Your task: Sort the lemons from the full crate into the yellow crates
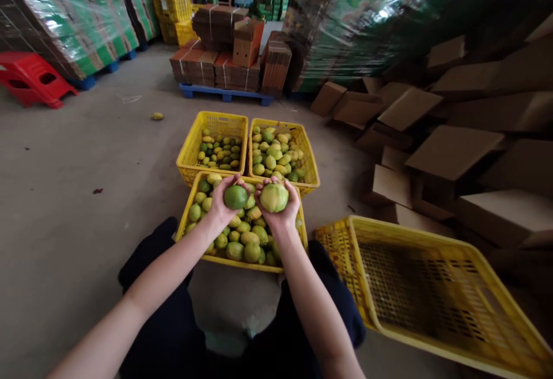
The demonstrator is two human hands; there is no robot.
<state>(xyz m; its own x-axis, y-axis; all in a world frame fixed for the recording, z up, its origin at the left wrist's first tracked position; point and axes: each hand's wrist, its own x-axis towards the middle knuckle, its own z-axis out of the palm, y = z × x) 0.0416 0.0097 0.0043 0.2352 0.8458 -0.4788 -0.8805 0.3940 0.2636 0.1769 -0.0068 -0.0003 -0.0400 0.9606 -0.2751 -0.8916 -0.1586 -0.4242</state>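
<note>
A smooth, round, dark green fruit (235, 197) was grasped in the left hand (219, 200), its side being cupped by the curled fingers. A larger, rounded, pale yellow-green fruit (273, 197) was grasped in the right hand (292, 203). The two fruits were held near each other but apart, above a rectangular yellow plastic crate (242, 265) that was filled with green and yellow fruits (252, 252).

Beyond it, two more yellow crates had been set side by side. In the left slatted yellow crate (184, 163), smaller green and yellow fruits (220, 154) were contained; in the right slatted yellow crate (314, 176), mostly yellow-green fruits (271, 162) were heaped. To the right, a large yellow lattice-walled crate (415, 230) was placed beside a pile of brown cardboard boxes (455, 151). Farther back, tied brown cardboard bundles (196, 63) were borne by a blue pallet (227, 92). A red plastic stool (38, 76) was seen at the far left.
</note>
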